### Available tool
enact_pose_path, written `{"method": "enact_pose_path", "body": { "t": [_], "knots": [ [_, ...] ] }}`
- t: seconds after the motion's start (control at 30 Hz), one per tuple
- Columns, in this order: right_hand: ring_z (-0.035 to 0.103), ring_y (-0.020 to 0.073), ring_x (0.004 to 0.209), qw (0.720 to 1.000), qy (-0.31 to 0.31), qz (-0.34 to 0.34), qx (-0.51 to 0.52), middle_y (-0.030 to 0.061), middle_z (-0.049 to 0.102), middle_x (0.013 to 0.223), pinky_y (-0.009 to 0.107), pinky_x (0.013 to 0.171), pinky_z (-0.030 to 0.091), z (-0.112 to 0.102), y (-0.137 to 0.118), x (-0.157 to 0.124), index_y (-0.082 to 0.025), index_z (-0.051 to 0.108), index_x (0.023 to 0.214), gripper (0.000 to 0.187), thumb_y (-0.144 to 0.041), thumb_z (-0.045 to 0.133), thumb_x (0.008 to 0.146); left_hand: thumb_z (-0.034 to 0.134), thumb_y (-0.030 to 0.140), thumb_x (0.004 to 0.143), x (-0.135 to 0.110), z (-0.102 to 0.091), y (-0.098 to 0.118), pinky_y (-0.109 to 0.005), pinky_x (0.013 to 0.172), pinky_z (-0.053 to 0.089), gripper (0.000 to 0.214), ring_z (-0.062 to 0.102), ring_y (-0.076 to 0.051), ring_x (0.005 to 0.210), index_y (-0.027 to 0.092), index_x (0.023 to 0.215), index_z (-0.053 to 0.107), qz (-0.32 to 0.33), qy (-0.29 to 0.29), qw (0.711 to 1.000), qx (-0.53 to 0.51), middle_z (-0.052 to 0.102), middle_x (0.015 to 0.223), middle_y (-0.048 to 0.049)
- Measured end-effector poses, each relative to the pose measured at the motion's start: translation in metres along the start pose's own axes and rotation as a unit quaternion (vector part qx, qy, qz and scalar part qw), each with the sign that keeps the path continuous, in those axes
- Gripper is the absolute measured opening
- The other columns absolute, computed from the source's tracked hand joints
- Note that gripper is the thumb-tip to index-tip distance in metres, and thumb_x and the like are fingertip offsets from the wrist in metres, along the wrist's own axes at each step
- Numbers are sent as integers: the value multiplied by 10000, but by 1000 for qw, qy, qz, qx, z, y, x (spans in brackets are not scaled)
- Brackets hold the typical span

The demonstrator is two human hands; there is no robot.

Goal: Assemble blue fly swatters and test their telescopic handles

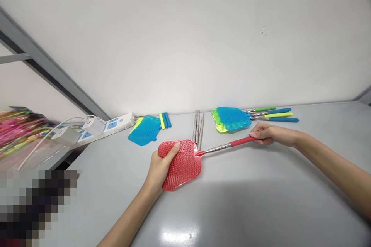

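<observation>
A red fly swatter [185, 168] with a mesh head, a metal rod and a red grip is held above the table between both hands. My left hand [162, 166] is closed on the left edge of its head, thumb on top and the other fingers hidden beneath. The end of the red grip is pinched in my right hand [262, 134]. Just behind the swatter head lie several loose metal rods [197, 127]. Behind my right hand rests a pile of fly swatters [234, 119] with blue, green and yellow parts.
Blue and yellow swatter heads [145, 131] lie at the back left beside loose grips [165, 120]. A white power strip [116, 125] with plugged-in adapters [94, 126] runs along the left edge. Colourful packaged items [23, 131] sit beyond it. A white wall [188, 46] borders the grey table [246, 200].
</observation>
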State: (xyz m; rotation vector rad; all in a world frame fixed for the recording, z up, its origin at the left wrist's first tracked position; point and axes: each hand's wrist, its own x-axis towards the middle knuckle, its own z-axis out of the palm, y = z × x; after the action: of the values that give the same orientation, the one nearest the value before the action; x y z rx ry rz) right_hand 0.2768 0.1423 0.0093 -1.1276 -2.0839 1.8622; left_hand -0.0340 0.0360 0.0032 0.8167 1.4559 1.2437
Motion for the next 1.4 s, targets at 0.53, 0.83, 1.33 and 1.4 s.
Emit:
{"method": "enact_pose_path", "body": {
  "t": [0.53, 0.83, 1.33, 1.4],
  "knots": [
    [251, 76, 466, 991, -129, 47, 0, -38, 312, 518, 222, 431, 188, 20, -11, 2, -123, 597, 804, 355, -426, 412, 799, 604, 423, 630, 7, -2, -2, -223, 584, 436, 391, 573, -142, 645, 168, 924, 567, 119, 19, 988, 96, 622, 795, -30],
    [314, 78, 478, 996, -61, -15, -68, -24, 375, 550, 218, 424, 224, 32, -17, 6, -130, 624, 808, 371, -462, 470, 749, 602, 462, 604, 15, -15, 7, -211, 556, 395, 355, 546, -121, 560, 154, 780, 608, 132, 54, 979, 146, 627, 695, -12],
    [114, 26, 346, 979, -139, 51, 139, -86, 238, 397, 192, 322, 64, 43, 2, 17, -95, 538, 632, 289, -339, 472, 772, 511, 409, 712, 8, -14, 7, -205, 597, 392, 237, 539, -143, 677, 180, 767, 539, 244, 82, 929, 267, 592, 750, -9],
    [102, 22, 335, 969, -163, 81, 165, -90, 225, 395, 180, 300, 60, 42, 3, 17, -94, 535, 639, 291, -336, 458, 780, 494, 389, 730, 8, -13, 6, -205, 622, 389, 207, 534, -141, 701, 187, 763, 526, 257, 76, 920, 285, 581, 751, -3]
  ]
}}
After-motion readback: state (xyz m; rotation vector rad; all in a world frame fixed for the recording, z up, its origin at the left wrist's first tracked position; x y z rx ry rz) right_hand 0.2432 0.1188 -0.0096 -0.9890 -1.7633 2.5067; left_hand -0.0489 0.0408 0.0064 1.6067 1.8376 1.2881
